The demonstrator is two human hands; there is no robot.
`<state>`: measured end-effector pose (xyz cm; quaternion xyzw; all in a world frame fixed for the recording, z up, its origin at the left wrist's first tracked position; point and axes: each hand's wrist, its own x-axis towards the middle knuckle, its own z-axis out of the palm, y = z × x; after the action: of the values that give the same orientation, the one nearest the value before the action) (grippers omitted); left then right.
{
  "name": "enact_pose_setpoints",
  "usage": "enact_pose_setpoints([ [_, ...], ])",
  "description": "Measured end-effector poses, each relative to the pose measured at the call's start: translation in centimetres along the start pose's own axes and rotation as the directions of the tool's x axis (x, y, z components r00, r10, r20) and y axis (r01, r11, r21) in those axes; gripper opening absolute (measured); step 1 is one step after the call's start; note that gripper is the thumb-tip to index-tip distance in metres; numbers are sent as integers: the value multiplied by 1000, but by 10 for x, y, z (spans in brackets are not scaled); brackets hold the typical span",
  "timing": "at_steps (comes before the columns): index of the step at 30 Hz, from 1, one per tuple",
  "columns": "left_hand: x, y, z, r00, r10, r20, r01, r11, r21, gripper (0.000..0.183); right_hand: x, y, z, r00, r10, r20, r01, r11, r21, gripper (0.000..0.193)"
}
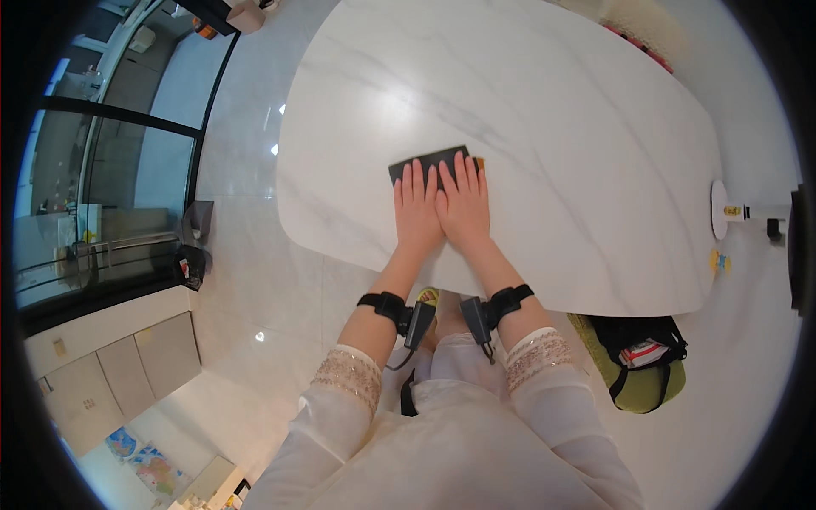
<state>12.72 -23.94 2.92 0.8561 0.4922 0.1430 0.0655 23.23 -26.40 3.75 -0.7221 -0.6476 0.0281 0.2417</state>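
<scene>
A flat black rectangular thing [438, 158], perhaps a box or a notebook, lies on the white marbled table [544, 127] near its front edge. A small orange bit shows at its right end. My left hand [416, 208] lies flat on its left part, fingers stretched out and pointing away from me. Beside it, my right hand [463, 204] rests flat on the right part, fingers also straight and slightly apart. The two hands touch along the thumbs. They cover most of the black thing's near side, so its full shape is hidden.
Black straps with small devices [416, 323] sit on both forearms, cables hanging. A green chair [654, 387] with a black bag stands under the table's right side. Glass doors [127, 170] are at left, with a grey bin-like object [197, 219] nearby. A white stand [722, 208] is at right.
</scene>
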Motion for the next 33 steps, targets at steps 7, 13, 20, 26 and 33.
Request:
enact_pose_setpoints([
  [7,-80,27,-11,1000,5,10,-5,999,-42,58,-82,-16,-21,998,43,52,-43,999,4,51],
  [13,-113,54,-8,997,63,38,-62,998,-22,56,-129,-5,-40,993,104,52,-104,995,-3,51],
  [20,-92,85,-1,995,100,29,-98,993,-61,53,-123,26,-55,990,136,50,-133,990,-54,53],
  [26,-38,89,16,990,141,4,-140,986,-94,53,-79,54,-58,990,138,-3,-138,989,-59,51],
  [33,38,89,33,991,133,5,-133,990,-42,56,-8,89,-49,990,144,2,-144,988,-53,50],
])
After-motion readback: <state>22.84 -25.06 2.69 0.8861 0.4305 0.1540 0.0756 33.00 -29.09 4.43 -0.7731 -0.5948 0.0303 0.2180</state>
